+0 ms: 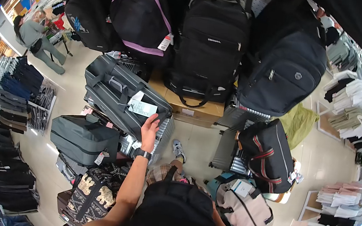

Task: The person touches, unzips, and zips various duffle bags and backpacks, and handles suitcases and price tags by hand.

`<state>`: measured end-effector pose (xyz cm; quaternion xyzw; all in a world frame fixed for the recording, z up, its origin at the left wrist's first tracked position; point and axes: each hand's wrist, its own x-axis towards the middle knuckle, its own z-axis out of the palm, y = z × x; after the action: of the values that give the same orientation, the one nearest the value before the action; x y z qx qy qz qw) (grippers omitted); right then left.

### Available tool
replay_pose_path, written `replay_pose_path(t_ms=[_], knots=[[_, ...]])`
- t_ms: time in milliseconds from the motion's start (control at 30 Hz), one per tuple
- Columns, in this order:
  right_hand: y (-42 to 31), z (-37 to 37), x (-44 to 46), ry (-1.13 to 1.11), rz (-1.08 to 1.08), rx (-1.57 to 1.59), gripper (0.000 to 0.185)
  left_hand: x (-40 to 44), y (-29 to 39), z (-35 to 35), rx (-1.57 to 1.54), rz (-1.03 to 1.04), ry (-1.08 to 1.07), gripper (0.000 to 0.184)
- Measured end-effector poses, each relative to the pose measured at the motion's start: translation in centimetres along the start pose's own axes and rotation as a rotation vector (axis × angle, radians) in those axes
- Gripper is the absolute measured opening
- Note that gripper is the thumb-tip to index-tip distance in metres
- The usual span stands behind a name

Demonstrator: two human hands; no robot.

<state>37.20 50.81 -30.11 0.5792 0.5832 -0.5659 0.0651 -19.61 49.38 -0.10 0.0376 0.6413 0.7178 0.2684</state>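
Observation:
My left hand [149,131], with a dark watch on its wrist, reaches forward to a dark grey duffel bag [113,92]. Its fingertips meet the lower right corner of a pale printed price tag [144,108] and appear to pinch it. The tag hangs from the bag, and a second white tag [137,95] shows just behind it. This duffel rests tilted on top of a suitcase [165,131]. Only part of my right forearm [224,224] shows beside my body; the right hand is not in view.
Several black backpacks [210,44] stand ahead, one above a cardboard box [190,114]. Another grey bag [84,139] and a patterned bag [93,190] are at left. A striped black bag [266,156] and a beige bag [244,206] sit right. Clothing racks flank both sides; a person [39,39] stands far left.

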Motion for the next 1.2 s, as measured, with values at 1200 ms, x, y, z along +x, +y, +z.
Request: replay_pose_path(t_ms=[1200], knots=[[-40.6, -14.3, 28.7, -0.351, -0.247, -0.309, 0.015, 3.5, 1.0, 4.7, 0.086, 0.087, 0.580, 0.021]])
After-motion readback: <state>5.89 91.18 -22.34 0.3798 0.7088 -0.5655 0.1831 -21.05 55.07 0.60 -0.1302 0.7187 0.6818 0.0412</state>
